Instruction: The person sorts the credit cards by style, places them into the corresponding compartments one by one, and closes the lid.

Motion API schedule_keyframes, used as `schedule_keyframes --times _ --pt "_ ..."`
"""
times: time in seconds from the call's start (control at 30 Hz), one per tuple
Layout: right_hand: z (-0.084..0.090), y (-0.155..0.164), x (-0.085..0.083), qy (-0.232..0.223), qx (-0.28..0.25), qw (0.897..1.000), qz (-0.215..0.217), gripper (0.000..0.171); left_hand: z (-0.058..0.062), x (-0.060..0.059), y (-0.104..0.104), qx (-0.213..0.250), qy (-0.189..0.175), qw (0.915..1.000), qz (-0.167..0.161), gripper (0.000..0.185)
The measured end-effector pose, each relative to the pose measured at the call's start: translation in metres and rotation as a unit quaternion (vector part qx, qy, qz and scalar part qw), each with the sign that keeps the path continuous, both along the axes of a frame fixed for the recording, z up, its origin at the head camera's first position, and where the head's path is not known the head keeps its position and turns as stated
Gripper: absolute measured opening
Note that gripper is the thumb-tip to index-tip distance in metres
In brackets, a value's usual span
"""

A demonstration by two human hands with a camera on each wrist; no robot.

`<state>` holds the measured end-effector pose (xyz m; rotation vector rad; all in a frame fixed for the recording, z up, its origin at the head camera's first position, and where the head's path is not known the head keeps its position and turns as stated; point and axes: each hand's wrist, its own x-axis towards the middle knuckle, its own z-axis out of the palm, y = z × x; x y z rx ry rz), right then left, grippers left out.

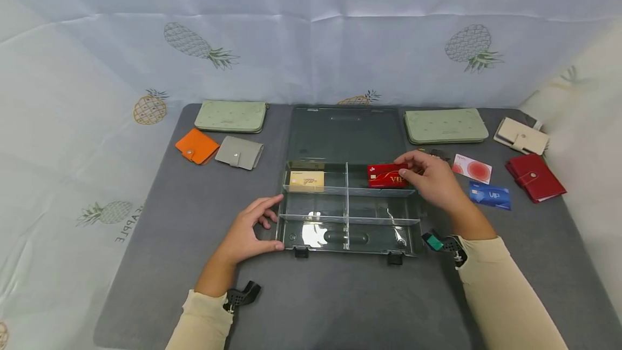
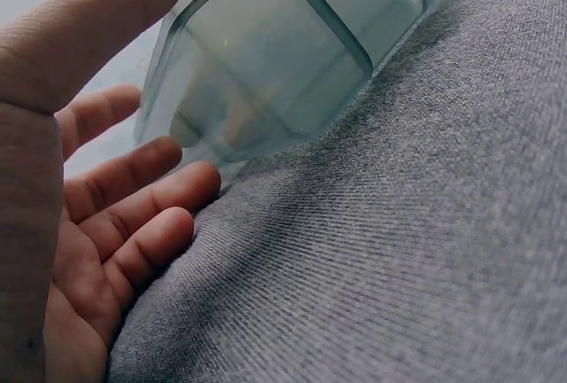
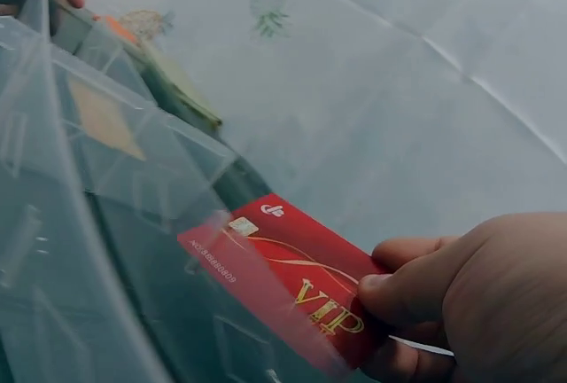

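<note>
Past your right sleeve point(image 1: 505, 296), your right hand point(image 1: 434, 181) pinches the red card point(image 1: 385, 176), extending lengthwise to nine o'clock, in the two o'clock compartment point(image 1: 358, 177) of the box point(image 1: 347, 136), your loose-fingered left hand point(image 1: 249, 233) at its nine.

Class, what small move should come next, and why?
Probably the right hand should lower and release the red VIP card: it pinches one end, and the card's lower part shows through the clear divider, while the left hand rests at the box.
</note>
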<state>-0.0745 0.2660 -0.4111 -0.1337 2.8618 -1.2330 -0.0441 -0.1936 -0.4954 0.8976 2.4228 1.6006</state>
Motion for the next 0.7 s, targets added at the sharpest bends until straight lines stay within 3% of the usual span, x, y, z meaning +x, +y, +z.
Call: schedule_keyframes --times 0.47,0.53,0.7 --pt "-0.024 -0.025 -0.001 0.065 0.066 0.996 0.017 0.017 0.002 0.001 0.004 0.002 0.006 1.0 0.004 0.104" --pt "-0.025 -0.026 -0.001 0.06 0.065 0.996 0.008 0.016 0.007 0.002 0.006 0.0 0.006 1.0 0.006 0.102" --pt "-0.023 -0.03 -0.002 0.032 0.082 0.996 -0.01 0.015 0.033 0.009 0.013 -0.001 0.005 1.0 0.007 0.096"
